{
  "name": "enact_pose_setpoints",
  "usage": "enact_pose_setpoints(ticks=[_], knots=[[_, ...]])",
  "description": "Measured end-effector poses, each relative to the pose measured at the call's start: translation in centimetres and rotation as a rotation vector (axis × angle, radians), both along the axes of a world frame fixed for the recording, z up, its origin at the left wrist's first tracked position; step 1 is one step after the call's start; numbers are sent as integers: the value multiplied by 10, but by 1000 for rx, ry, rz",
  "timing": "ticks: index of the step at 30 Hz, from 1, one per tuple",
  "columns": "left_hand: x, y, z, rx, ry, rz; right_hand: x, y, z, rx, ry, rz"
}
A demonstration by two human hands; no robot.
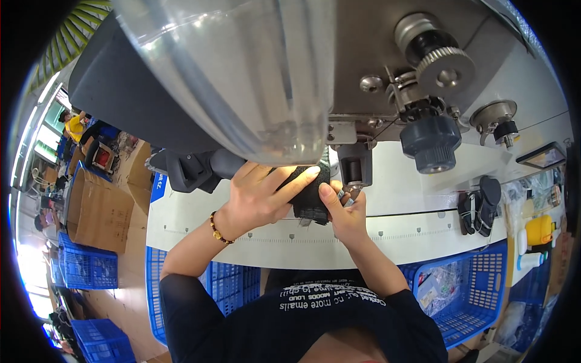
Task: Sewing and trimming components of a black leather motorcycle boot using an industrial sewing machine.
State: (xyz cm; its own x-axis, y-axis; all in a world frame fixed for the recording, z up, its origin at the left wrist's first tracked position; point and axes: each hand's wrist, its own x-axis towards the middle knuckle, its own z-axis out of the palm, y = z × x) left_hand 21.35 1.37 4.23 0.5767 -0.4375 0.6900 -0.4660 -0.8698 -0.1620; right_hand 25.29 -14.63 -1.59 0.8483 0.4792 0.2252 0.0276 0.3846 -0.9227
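A dark piece of black fabric (311, 202), with frayed threads at its near end, lies under the head of a sewing machine (375, 48). My left hand (257, 193), wearing a beaded bracelet (219, 227), grips it from the left, two fingers stretched over its top; the thumb is hidden. On the right, my right hand (350, 215) pinches the fabric's edge between thumb and fingers, beside the machine's presser area (355, 163). Something small and bluish shows at those right fingertips, too small to name. A clear plastic shield (242, 72) hides the fabric's far end.
The white table (260, 245) carries a printed ruler along its near edge. A black clip-like object (481, 206) lies to the right. Blue baskets (156, 290) stand below, one (484, 290) holding plastic bags. Cardboard boxes (100, 212) and a person in yellow (74, 127) are far left.
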Motion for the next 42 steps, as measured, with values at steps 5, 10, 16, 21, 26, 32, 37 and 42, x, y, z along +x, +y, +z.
enact_pose_setpoints(ticks=[5,10,16,21,26,32,37,42], knots=[[1,2,2,-1,36,32,-3,6,1,45,57,-13],[4,13,-2,-24,33,16,-8,12,0,25,148,-4],[4,17,2,-30,87,-9,-8,13,-1,25,85,-6],[8,32,2,40,106,-57,-13,22,-1,42,129,-16],[12,37,-3,-28,155,-114,-12,24,-5,44,150,-9],[20,45,1,-109,234,-215,-14,32,-8,50,113,-17],[22,57,-8,-97,280,-217,-14,34,-5,-11,117,61],[14,54,-15,-23,241,-76,-11,31,-15,41,123,132]])
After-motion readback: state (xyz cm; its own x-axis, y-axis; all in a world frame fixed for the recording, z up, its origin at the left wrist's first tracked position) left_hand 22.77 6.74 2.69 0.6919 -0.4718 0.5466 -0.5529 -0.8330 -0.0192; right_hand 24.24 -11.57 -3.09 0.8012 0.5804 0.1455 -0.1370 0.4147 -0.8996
